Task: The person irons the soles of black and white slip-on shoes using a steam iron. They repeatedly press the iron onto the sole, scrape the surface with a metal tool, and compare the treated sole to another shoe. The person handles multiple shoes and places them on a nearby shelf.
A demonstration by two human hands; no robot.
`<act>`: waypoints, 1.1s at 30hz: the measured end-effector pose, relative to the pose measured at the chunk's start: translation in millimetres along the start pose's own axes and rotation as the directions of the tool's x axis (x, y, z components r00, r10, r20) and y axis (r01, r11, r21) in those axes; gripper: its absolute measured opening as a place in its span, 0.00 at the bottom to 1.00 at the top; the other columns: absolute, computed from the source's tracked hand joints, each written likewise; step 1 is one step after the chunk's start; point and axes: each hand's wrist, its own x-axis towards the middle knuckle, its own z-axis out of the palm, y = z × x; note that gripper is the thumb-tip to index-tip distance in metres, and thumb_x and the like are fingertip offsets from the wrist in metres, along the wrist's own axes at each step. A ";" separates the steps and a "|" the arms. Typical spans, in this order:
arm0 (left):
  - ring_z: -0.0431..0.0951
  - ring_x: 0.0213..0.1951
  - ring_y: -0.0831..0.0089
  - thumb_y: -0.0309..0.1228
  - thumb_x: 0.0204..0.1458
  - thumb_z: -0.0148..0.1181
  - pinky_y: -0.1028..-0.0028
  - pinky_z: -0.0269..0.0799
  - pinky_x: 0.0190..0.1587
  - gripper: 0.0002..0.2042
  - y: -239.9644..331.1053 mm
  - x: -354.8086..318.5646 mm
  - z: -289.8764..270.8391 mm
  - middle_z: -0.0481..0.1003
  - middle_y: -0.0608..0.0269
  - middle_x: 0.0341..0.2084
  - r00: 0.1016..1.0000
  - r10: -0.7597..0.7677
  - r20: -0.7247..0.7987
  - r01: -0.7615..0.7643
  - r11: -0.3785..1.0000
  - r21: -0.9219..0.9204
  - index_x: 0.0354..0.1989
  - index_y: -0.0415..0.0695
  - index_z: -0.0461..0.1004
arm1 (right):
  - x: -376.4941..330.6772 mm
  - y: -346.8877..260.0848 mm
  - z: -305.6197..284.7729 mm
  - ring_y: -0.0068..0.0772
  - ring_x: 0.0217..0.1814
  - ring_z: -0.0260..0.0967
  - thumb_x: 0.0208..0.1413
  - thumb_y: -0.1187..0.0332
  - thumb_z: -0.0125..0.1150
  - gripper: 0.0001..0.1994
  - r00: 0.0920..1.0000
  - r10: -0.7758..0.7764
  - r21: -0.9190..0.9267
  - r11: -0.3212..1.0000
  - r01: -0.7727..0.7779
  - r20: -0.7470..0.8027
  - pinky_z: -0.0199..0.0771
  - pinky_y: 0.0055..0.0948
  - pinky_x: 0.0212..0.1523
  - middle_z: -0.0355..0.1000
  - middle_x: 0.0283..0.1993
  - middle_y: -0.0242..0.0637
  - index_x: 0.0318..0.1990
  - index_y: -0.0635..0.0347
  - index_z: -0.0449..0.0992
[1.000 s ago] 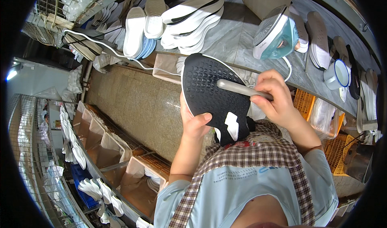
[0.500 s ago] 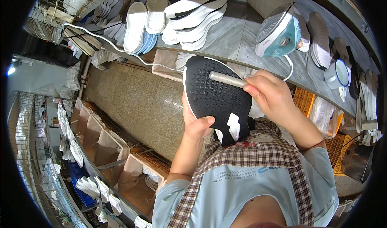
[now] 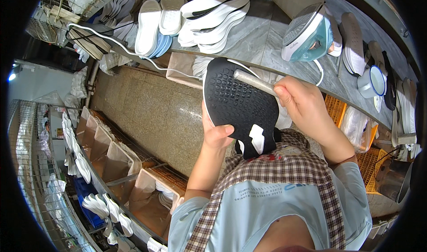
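Observation:
A black shoe sole [image 3: 227, 107], textured and edged in white, is held up in front of my body with its patterned face toward me. My left hand [image 3: 217, 136] grips its left side, the thumb lying over the edge and most fingers hidden behind. Between the thumb and fingers of my right hand [image 3: 304, 107] is a short grey rod [image 3: 254, 81]. It slants across the upper part of the sole; whether it touches the surface, I cannot tell. White patches [image 3: 256, 138] show at the sole's narrow lower part.
White soles [image 3: 218, 22] are stacked on the grey marble bench [image 3: 262, 34]. A teal-and-white iron [image 3: 307, 36] and a white mug with a blue rim [image 3: 372, 82] stand to the right. Lined bins [image 3: 147, 187] and a rack with white pieces [image 3: 82, 167] line the left.
The rod's tip has shifted slightly up the sole, and my right hand has moved a little to the right. My left hand and the sole have risen slightly.

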 end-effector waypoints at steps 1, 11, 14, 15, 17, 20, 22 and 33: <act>0.69 0.51 0.54 0.26 0.30 0.66 0.57 0.69 0.53 0.43 0.3 -0.5 -0.2 0.65 0.47 0.49 1.000 -0.005 -0.002 0.005 1.000 -0.011 0.59 0.37 0.50 | 1.2 -0.9 0.2 0.42 0.21 0.68 0.58 0.63 0.52 0.10 0.999 0.037 0.033 0.999 -0.037 0.017 0.66 0.32 0.21 0.68 0.20 0.39 0.31 0.60 0.69; 0.68 0.52 0.53 0.27 0.31 0.65 0.57 0.67 0.54 0.43 1.1 -1.6 -4.0 0.64 0.46 0.50 1.000 -0.012 0.009 0.013 0.999 -0.030 0.60 0.38 0.50 | 4.5 -7.2 -5.7 0.14 0.16 0.58 0.62 0.63 0.45 0.13 0.959 0.214 0.357 0.895 -0.268 0.184 0.57 0.15 0.18 0.64 0.18 0.26 0.31 0.61 0.70; 0.69 0.51 0.54 0.27 0.31 0.65 0.58 0.67 0.54 0.42 1.5 -0.7 -3.2 0.65 0.46 0.50 1.000 -0.011 0.008 0.011 1.000 -0.026 0.60 0.37 0.50 | 4.1 -5.4 -5.0 0.13 0.18 0.58 0.62 0.64 0.45 0.10 0.948 0.245 0.433 0.846 -0.312 0.205 0.58 0.14 0.20 0.64 0.20 0.26 0.36 0.61 0.68; 0.69 0.51 0.54 0.27 0.31 0.65 0.58 0.67 0.54 0.42 2.4 -0.5 -2.7 0.65 0.46 0.49 1.000 -0.012 0.006 0.012 1.000 -0.020 0.59 0.37 0.50 | 2.8 -5.1 -4.0 0.13 0.20 0.59 0.62 0.64 0.46 0.09 0.934 0.282 0.508 0.785 -0.355 0.218 0.58 0.14 0.21 0.65 0.22 0.26 0.38 0.61 0.68; 0.69 0.51 0.51 0.30 0.30 0.62 0.57 0.67 0.54 0.40 2.7 -1.1 -0.3 0.66 0.44 0.49 1.000 -0.003 -0.005 0.004 0.998 0.056 0.58 0.33 0.53 | 2.3 -2.9 0.5 0.13 0.24 0.60 0.60 0.67 0.49 0.08 0.946 0.274 0.619 0.716 -0.323 0.177 0.59 0.13 0.24 0.65 0.26 0.28 0.41 0.61 0.66; 0.70 0.50 0.52 0.30 0.31 0.62 0.57 0.67 0.54 0.39 4.0 -1.5 2.1 0.66 0.43 0.49 1.000 -0.001 -0.006 0.001 0.997 0.072 0.57 0.32 0.54 | 1.7 2.4 5.0 0.14 0.29 0.61 0.56 0.71 0.56 0.10 0.978 0.203 0.686 0.705 -0.180 0.048 0.60 0.14 0.26 0.65 0.32 0.30 0.43 0.62 0.65; 0.70 0.50 0.53 0.27 0.32 0.64 0.58 0.67 0.54 0.40 4.3 -0.8 2.5 0.66 0.44 0.48 1.000 -0.003 0.008 0.003 1.000 0.007 0.58 0.33 0.52 | 0.6 5.3 1.6 0.15 0.27 0.61 0.52 0.71 0.62 0.12 0.976 0.212 0.695 0.696 -0.179 0.039 0.60 0.17 0.25 0.66 0.35 0.30 0.40 0.61 0.67; 0.71 0.50 0.57 0.25 0.33 0.63 0.61 0.67 0.54 0.39 5.8 1.6 4.5 0.67 0.46 0.49 0.998 -0.053 0.014 0.052 0.998 0.042 0.58 0.35 0.52 | 11.5 -12.2 -2.3 0.37 0.28 0.70 0.46 0.69 0.65 0.09 0.988 -0.133 0.034 0.990 0.136 -0.081 0.70 0.29 0.28 0.68 0.32 0.38 0.34 0.62 0.74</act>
